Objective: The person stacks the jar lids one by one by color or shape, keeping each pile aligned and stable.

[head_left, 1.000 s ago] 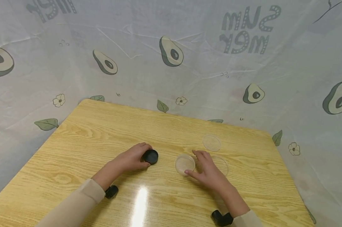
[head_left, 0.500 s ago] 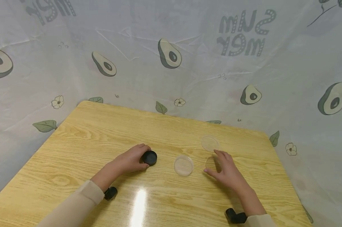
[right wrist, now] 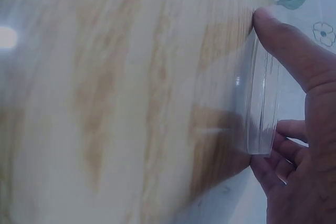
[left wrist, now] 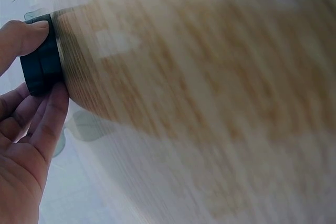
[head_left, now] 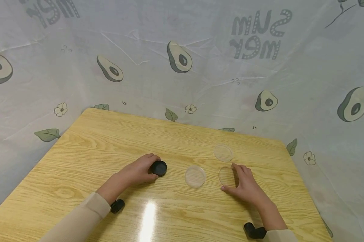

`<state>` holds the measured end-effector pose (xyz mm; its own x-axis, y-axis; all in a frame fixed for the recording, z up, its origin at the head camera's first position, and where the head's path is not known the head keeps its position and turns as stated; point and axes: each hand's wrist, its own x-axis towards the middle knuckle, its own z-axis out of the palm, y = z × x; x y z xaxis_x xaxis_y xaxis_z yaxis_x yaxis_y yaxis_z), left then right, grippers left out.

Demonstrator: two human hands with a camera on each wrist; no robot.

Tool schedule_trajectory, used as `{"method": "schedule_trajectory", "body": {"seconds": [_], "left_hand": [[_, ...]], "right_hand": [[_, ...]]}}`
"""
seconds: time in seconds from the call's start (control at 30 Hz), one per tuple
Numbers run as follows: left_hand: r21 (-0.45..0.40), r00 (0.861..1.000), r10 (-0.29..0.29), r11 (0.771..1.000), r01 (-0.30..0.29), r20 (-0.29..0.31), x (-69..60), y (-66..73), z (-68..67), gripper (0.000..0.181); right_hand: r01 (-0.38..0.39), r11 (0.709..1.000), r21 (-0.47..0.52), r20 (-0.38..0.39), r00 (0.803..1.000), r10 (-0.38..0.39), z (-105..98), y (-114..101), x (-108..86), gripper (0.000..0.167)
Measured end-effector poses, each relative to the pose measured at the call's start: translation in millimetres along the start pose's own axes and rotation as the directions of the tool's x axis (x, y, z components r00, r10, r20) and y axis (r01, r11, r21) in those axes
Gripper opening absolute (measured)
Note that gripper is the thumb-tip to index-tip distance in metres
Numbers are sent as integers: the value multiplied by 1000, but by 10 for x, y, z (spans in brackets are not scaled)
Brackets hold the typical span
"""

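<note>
My left hand (head_left: 141, 169) grips a short, round black cap (head_left: 159, 168) with a raised rim and sunken top. In the left wrist view the thumb lies on one side of the black cap (left wrist: 42, 66), fingers on the other. At the right, thumb and fingers of my right hand (head_left: 246, 186) curve around the edge of a clear petri dish (head_left: 225, 176) flat on the table. The right wrist view shows this clear dish (right wrist: 261, 98) between thumb and fingertips. Between the hands lies another clear petri dish (head_left: 195, 176), its whole rim visible.
A thin clear disc (head_left: 223, 153) lies just behind the dish at my right hand. The wooden table (head_left: 88, 161) ends at a hanging cloth (head_left: 145, 84) printed with avocados. Black wrist devices sit under both wrists.
My right hand has left the middle dish, moved right and settled around the dish at the right. The left hand stays on the black cap. The view has shifted slightly.
</note>
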<state>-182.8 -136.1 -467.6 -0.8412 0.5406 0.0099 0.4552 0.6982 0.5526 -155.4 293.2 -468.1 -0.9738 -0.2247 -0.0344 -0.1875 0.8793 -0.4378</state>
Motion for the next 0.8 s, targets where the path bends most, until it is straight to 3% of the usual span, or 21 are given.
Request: {"method": "schedule_trajectory", "body": {"seconds": [0.8], "left_hand": [[14,1000,9,1000,-9,-5,-7,-4,-3,49]], "right_hand": [[-18,999,42,-24,1000,19,29,71,5,99]]}}
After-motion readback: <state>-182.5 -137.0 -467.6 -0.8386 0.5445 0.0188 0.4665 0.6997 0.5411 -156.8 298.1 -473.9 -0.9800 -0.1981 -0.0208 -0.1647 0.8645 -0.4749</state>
